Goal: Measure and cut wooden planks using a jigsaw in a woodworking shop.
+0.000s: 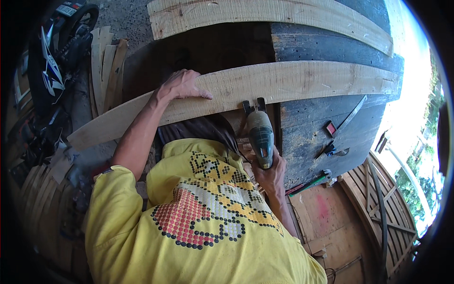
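A long pale wooden plank point(331, 78) crosses the view, its right end resting on a dark worn bench top point(307, 123) and its left part reaching beyond the bench. My left hand point(184, 87) is closed on the plank left of centre, gripping it across its upper edge. My right hand point(269, 173) holds a dark green and grey jigsaw point(260, 135) by its body; the saw's foot is at the plank's near edge.
Another plank point(265, 14) lies higher up. At the left are a motorbike point(52, 61) and upright wood offcuts point(106, 71). A square point(350, 116) and other hand tools lie on the bench. A slatted wooden panel point(378, 203) stands at the lower right.
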### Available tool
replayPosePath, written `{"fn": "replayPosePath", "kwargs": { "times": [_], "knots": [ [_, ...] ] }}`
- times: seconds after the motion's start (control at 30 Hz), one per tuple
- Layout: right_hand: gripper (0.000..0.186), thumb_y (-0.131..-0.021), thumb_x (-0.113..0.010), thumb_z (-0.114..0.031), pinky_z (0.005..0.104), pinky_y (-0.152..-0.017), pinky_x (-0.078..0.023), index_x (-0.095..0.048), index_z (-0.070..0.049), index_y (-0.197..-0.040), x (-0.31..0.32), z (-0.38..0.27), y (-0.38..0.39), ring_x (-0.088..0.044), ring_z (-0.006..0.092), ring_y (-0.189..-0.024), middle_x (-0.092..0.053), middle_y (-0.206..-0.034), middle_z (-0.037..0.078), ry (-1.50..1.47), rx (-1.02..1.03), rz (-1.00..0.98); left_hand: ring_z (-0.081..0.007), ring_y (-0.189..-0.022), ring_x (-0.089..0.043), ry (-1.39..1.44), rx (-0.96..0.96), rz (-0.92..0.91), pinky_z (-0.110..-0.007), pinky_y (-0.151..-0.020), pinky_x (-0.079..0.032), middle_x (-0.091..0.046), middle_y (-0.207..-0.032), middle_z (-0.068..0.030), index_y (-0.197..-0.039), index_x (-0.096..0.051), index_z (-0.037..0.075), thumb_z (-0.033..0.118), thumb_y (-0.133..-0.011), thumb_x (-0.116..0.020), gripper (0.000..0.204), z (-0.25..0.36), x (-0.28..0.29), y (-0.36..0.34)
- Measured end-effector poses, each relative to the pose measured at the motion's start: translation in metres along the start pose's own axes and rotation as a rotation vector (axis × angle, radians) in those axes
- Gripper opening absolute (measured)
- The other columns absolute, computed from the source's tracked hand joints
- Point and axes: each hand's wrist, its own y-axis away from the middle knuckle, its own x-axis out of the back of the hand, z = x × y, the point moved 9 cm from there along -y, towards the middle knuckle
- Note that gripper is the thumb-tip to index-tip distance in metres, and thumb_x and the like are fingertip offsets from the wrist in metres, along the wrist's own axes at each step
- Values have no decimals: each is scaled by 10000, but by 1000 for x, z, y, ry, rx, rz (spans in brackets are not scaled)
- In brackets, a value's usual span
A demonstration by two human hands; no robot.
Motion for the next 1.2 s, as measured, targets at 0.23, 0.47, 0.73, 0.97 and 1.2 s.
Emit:
{"fn": "replayPosePath", "kwargs": {
  "times": [0.23,0.47,0.73,0.97,1.2],
  "knots": [
    [259,-775,-709,-75,383,-711,-555,-656,10,-1014,4,-9,-6,-712,264,-699,-725,-833,174,-111,-9,4,-371,-986,-737,-37,-3,11,-446,-881,-564,-759,-1000,-207,-1047,-749,5,713,-625,-859,832,-3,2,-4],
    [326,-748,-725,-64,374,-714,-566,-649,11,-1057,6,-17,-11,-719,243,-678,-730,-795,150,-101,-2,12,-377,-960,-738,-54,-18,5,-448,-869,-567,-755,-980,-217,-1029,-743,-17,710,-609,-869,848,-2,5,-7],
    [259,-769,-715,-77,379,-696,-544,-665,24,-1001,6,-17,-16,-673,252,-678,-705,-818,167,-121,-40,20,-387,-952,-739,-30,-37,-9,-456,-864,-571,-752,-974,-231,-1016,-737,-32,695,-608,-877,845,-2,5,-10],
    [265,-748,-722,-62,374,-684,-546,-652,19,-991,9,-27,-22,-684,242,-662,-703,-791,160,-121,-1,26,-398,-932,-742,-49,-33,12,-467,-860,-575,-753,-956,-232,-1020,-737,-33,692,-605,-880,848,-5,5,-11],
    [223,-763,-721,-83,375,-682,-530,-660,30,-946,13,-33,-26,-658,230,-671,-690,-797,159,-109,-21,77,-412,-923,-741,-24,-27,23,-474,-854,-579,-749,-943,-246,-1028,-736,-43,712,-592,-873,882,-3,8,-9]
  ]
}}
